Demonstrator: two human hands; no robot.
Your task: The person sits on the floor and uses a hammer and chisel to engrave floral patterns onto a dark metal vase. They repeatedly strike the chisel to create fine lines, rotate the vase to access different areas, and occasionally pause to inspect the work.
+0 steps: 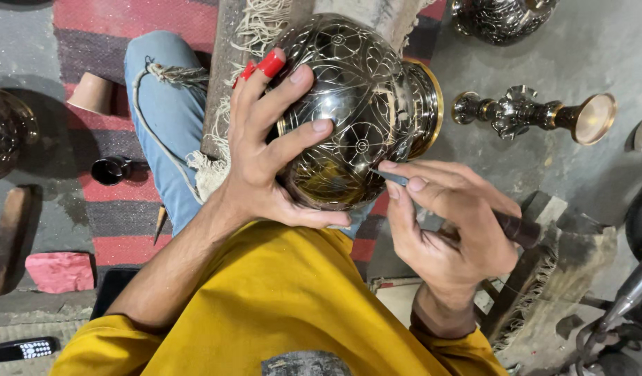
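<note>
A dark, shiny metal vase (356,104) with engraved flower patterns and a brass rim lies on its side across my lap. My left hand (265,146) grips its round belly, fingers spread over the top; two fingertips wear red caps. My right hand (446,223) holds a slim engraving tool (505,224) with a dark handle like a pen. The tool's metal tip touches the vase's lower side.
A metal stem piece with a brass cup (537,115) lies on the grey floor at right. Another engraved vessel (498,17) stands at the top. A striped red rug (119,209), a pink cloth (60,271), a small cup (91,92) and a phone (21,348) are at left.
</note>
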